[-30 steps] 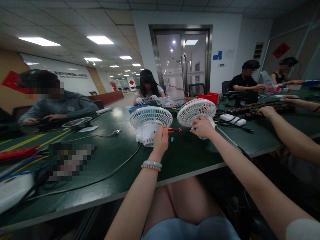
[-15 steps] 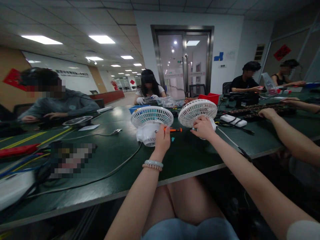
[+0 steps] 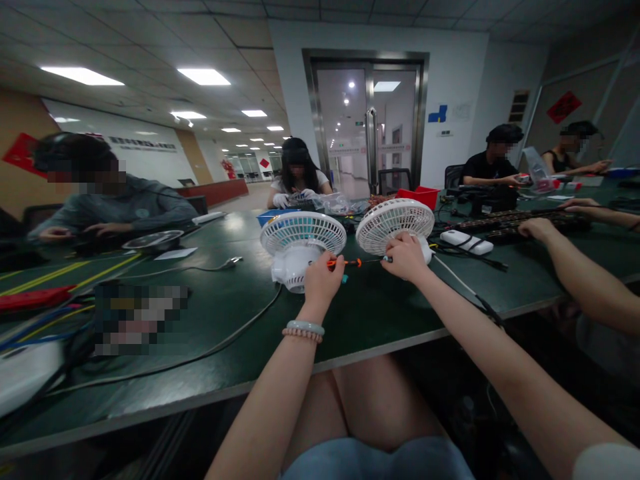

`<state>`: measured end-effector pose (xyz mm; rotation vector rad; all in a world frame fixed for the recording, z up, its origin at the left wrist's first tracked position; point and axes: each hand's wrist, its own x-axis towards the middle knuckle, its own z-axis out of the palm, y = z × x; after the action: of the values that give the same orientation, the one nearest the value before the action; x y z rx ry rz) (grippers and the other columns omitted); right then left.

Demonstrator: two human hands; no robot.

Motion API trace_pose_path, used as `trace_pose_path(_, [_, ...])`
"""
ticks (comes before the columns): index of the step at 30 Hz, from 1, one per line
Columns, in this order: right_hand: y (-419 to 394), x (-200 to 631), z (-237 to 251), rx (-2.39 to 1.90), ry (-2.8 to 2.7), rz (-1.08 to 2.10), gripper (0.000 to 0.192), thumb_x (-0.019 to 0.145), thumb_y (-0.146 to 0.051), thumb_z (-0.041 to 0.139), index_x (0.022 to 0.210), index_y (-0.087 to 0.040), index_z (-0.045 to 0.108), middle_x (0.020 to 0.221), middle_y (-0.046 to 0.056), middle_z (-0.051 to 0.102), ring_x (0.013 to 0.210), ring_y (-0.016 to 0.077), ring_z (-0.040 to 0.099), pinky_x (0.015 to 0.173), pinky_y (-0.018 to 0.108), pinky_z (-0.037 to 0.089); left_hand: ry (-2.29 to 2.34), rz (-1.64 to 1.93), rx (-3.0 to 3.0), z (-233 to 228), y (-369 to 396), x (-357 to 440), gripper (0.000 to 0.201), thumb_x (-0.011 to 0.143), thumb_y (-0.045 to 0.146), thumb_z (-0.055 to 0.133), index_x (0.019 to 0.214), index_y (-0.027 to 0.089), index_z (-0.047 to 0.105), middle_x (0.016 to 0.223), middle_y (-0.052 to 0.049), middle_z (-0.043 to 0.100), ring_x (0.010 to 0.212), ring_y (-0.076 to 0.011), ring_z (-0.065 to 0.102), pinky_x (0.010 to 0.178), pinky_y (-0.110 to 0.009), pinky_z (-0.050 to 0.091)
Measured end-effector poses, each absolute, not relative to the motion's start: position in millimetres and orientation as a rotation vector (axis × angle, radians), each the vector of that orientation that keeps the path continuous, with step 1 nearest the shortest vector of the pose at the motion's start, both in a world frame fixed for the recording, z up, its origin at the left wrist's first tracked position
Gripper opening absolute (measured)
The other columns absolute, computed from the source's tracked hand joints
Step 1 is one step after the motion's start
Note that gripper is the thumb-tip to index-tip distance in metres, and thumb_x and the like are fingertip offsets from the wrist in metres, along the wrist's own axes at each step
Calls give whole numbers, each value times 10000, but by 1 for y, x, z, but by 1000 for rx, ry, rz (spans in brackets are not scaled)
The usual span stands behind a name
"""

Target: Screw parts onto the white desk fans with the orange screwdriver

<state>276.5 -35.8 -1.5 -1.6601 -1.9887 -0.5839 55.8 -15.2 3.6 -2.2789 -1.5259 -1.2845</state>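
In the head view, the left hand [image 3: 320, 280] is pinching an orange-handled screwdriver [image 3: 345, 263], its tip pointing toward the right fan [image 3: 395, 225], which the right hand [image 3: 406, 257] is gripping at its base on the green table [image 3: 210, 313]. The fan is looking light, with a thin, brittle-seeming plastic grille, so the solid base is probably the safer hold; the left fan [image 3: 302, 235] is standing just beside it.

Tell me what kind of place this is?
Probably an office meeting room used as an assembly bench: a long dark table with small white fans, cables, seated people working around it, ceiling panel lights and a glass door.
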Motion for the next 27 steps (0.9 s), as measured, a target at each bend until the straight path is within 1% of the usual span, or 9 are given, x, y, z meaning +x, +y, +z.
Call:
trace_pose_path(3, [-36,276,-1,-1671,-1984,-582,288,771,-407,519,794,-205,724,976,72,652,1001,271,405,825,417,285,-1582,-1157,-2379,6,-12,52,439,832,516,357,726,187,627,677,-61,635,642,-187,551,577,-275,323])
trace_pose_path(8, [-36,278,-2,-1699,-1972,-571,276,759,-396,535,794,-195,721,980,68,652,1026,271,394,847,411,277,-1605,-815,-2685,10,-8,43,542,799,615,328,685,180,631,624,-31,605,589,-154,514,527,-259,285])
trace_pose_path(12, [-36,279,-3,-1683,-1969,-558,260,758,-388,544,785,-199,720,969,59,655,1024,263,399,854,408,274,-1558,-518,-2863,10,-10,42,552,757,656,366,616,183,615,595,-22,594,549,-137,503,505,-254,281])
trace_pose_path(17, [-34,279,-4,-1681,-1941,-536,253,765,-385,542,780,-200,714,938,66,660,1025,259,403,864,409,267,-1538,-223,-2965,6,-11,46,549,746,650,386,593,185,635,499,-24,573,484,-135,500,502,-257,305])
trace_pose_path(21, [-33,278,-5,-1686,-1893,-545,252,789,-335,507,785,-188,712,916,74,661,1023,247,410,861,399,268,-1377,-168,-2940,2,-12,50,521,744,626,407,600,194,659,545,-43,601,501,-149,515,511,-273,313])
trace_pose_path(27, [-34,276,-5,-1681,-1886,-561,257,800,-293,482,783,-180,713,905,76,662,1011,244,412,847,397,272,-1408,-216,-2822,-1,-12,54,461,784,546,397,686,194,678,664,-72,658,583,-171,569,533,-273,341])
